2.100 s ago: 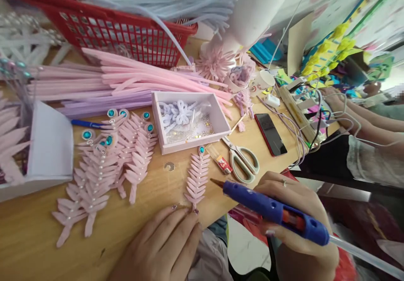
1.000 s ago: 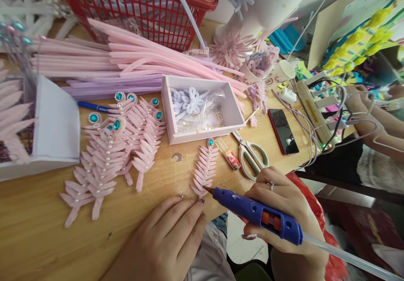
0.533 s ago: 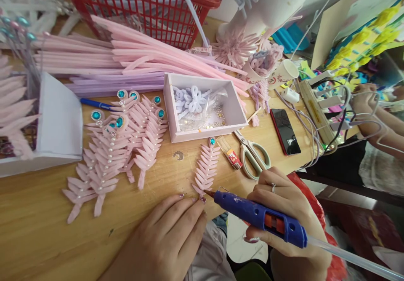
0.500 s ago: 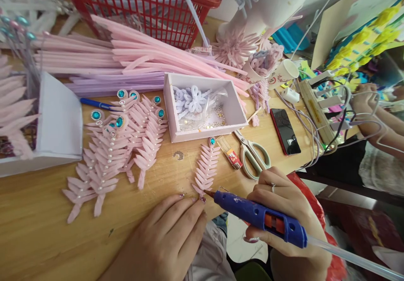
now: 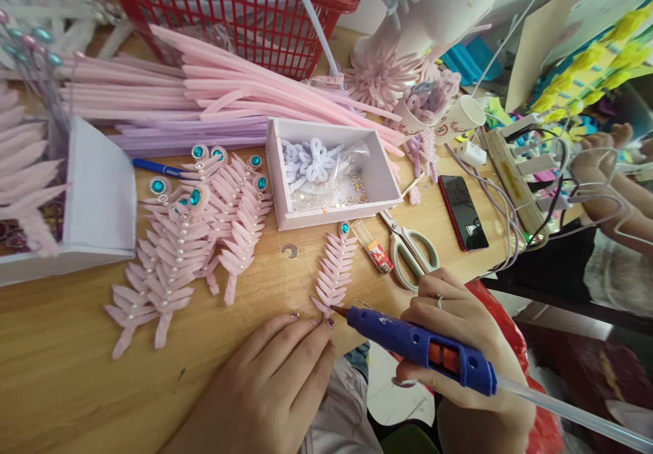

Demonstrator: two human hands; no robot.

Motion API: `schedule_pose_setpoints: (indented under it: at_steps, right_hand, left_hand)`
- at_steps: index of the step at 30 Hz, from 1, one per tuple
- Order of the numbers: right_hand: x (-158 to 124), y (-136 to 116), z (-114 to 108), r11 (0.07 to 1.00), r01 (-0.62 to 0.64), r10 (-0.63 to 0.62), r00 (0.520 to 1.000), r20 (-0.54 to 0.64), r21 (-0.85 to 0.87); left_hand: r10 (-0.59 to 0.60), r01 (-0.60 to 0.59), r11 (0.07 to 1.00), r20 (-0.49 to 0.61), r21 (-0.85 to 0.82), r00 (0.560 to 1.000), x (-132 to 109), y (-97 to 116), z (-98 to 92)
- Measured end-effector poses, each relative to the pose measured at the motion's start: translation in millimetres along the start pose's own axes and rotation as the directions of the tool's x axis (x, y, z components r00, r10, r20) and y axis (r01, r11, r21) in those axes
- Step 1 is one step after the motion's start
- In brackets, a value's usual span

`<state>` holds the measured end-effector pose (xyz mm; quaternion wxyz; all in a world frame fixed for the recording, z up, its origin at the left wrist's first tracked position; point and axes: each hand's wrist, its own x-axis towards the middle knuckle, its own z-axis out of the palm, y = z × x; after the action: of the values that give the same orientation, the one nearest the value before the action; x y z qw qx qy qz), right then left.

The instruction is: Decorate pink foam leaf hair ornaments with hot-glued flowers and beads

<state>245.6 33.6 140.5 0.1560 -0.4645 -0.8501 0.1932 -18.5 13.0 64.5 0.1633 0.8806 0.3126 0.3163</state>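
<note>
My right hand [image 5: 466, 335] is closed around a blue hot glue gun [image 5: 408, 338], with a clear glue stick [image 5: 566, 406] coming out of its rear. The nozzle points at the stem end of a pink feathery leaf [image 5: 334, 270] made of fuzzy stems, lying on the table with a teal gem at its top. It looks very close to the stem; contact is hard to tell. My left hand [image 5: 278, 372] lies flat, fingers stretched out, a fingertip against the leaf's stem end. More pink leaves [image 5: 176, 263] with pearls and teal gems lie to the left.
A white box [image 5: 331, 212] holds a lilac flower and small beads. Beside it are scissors [image 5: 412, 253], a small red-labelled pack [image 5: 377, 256] and a phone [image 5: 463, 212]. Behind lie pink fuzzy stems [image 5: 245, 83] and a red basket [image 5: 229, 18]. Another person's arm [image 5: 612, 182] is at right.
The view has shifted very slightly. My hands, the glue gun and the leaf keep nearly the same places. At the right, the other person's hand has moved a little.
</note>
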Motion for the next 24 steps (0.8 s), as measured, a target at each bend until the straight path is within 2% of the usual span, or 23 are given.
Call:
schedule_pose_setpoints:
  at_steps: [10, 15, 18, 24]
  right_hand:
    - [-3, 1, -1, 1.0, 0.009, -0.009, 1.0, 0.018, 0.004]
    - [-11, 5, 3, 1.0, -0.012, 0.012, 1.0, 0.006, 0.015]
    - [-11, 5, 4, 1.0, -0.017, 0.017, 1.0, 0.004, 0.022]
    - [-4, 1, -1, 0.999, 0.013, -0.015, 0.998, 0.061, 0.031]
  left_hand:
    - [0.059, -0.059, 0.998, 0.03, -0.004, 0.998, -3, -2, -3.4]
    - [0.028, -0.028, 1.0, -0.001, -0.013, 1.0, -2, -1, -3.2]
    - [0.031, -0.03, 0.999, 0.03, -0.017, 0.999, -3, -2, -7.1]
    - [0.053, -0.054, 0.999, 0.053, 0.001, 0.997, -8, -3, -11.5]
